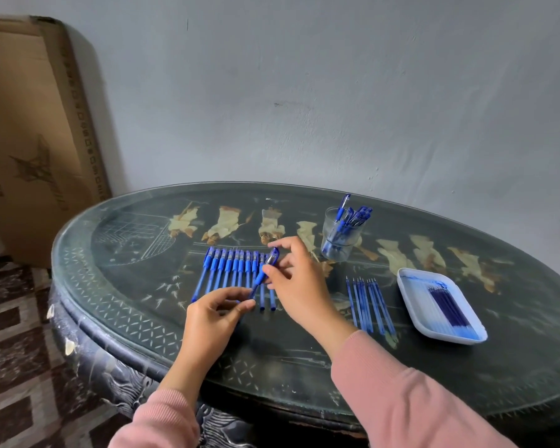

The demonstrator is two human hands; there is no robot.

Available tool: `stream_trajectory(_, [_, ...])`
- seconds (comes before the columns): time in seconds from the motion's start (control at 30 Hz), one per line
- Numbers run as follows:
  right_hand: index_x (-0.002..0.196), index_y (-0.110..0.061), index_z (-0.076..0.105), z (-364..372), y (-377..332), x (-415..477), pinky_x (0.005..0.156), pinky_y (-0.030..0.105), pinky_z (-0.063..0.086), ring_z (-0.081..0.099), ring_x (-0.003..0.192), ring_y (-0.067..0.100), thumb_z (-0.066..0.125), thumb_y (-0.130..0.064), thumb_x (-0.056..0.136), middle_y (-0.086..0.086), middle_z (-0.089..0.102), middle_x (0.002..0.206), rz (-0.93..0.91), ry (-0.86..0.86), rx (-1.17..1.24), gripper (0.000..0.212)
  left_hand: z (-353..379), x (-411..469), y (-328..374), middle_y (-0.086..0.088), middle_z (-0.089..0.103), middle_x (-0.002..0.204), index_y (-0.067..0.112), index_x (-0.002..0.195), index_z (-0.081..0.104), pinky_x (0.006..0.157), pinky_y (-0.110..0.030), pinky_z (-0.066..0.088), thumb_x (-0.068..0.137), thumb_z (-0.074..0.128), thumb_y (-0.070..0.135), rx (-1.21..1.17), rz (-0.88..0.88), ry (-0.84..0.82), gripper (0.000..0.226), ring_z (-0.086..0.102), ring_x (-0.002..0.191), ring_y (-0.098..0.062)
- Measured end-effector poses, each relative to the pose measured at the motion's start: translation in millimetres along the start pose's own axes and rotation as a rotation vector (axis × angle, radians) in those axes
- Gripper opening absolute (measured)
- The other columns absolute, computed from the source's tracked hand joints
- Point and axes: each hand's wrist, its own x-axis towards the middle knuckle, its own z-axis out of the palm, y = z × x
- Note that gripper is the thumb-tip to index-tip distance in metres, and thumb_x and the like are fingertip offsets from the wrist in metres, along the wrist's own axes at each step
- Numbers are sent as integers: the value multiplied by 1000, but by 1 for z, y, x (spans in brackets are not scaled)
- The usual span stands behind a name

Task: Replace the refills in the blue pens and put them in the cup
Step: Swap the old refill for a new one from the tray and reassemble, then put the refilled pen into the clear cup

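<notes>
Head view: the right hand (296, 279) pinches the upper barrel of a blue capped plastic pen (262, 277), and the left hand (212, 318) pinches its lower end. The pen is tilted just above the row of blue pens (230, 270) on the dark oval glass-topped worktop (143, 286). Beyond, a clear glass cup (341, 240) holds pens. Thin blue refills (367, 305) lie beside a white plastic tray (414, 294).

Head cam, wide-angle, looks fwd/down at table (272, 367), close; sgl view.

Left hand (210, 318) and right hand (299, 279) hold a blue pen (260, 279).
</notes>
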Motion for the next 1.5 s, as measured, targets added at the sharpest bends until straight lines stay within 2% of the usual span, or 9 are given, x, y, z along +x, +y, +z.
stream_trajectory(0.23, [103,-50,46,-61,2,16,70,50,58,70,72,25,66,-7,90,8,68,82,-15,331,40,50,2,-3,3,16,74,73,28,85,78,65,-6,49,79,80,25,81,-14,6,7,68,73,3])
stream_trajectory(0.3, [104,-39,45,-90,-5,30,70,46,58,69,72,28,66,-6,90,8,67,80,-72,473,29,42,2,-3,4,17,73,73,29,85,78,64,-5,47,81,78,25,117,-3,4,6,67,72,5])
stream_trajectory(0.4, [107,-23,46,-129,-17,58,69,28,52,67,73,23,67,-10,90,-3,64,77,-152,647,-82,30,2,-3,3,19,73,73,26,86,78,63,-2,45,82,77,22,125,5,15,6,66,73,7])
stream_trajectory(0.5, [113,-14,48,-152,-16,86,70,34,48,63,75,24,63,-13,93,-5,63,75,-134,705,-191,26,2,-2,2,24,72,76,26,85,77,65,-3,45,84,75,23,130,1,10,4,66,75,7])
stream_trajectory(0.67, [111,-11,48,-153,14,112,67,40,51,62,76,33,58,-14,97,5,68,82,-90,557,-447,18,1,-1,-2,25,72,80,30,87,77,70,-8,49,85,73,27,137,0,15,5,67,77,3])
stream_trajectory(0.77, [105,-13,54,-145,36,119,74,46,52,64,79,37,60,-20,96,9,71,84,-31,459,-561,13,1,0,-3,24,72,81,30,88,77,69,-9,49,85,72,29,144,1,17,6,67,78,2])
stream_trajectory(0.97, [93,-17,75,-140,51,115,83,37,47,60,97,34,57,-36,97,9,73,92,50,243,-859,25,2,0,-1,24,72,82,29,87,77,68,-7,47,86,73,25,156,11,33,6,68,78,2])
stream_trajectory(1.3, [90,-12,70,-83,39,60,79,35,37,51,93,31,60,-6,88,10,64,92,-120,501,-580,12,1,-2,-1,18,74,83,25,91,78,68,-7,47,86,73,28,147,-29,34,8,67,79,4])
stream_trajectory(1.5, [82,-15,70,3,54,27,71,25,45,60,84,14,62,-25,94,-4,66,84,213,47,-427,17,1,-2,-3,17,73,81,27,88,77,69,-9,48,86,72,28,158,-29,40,5,67,78,3])
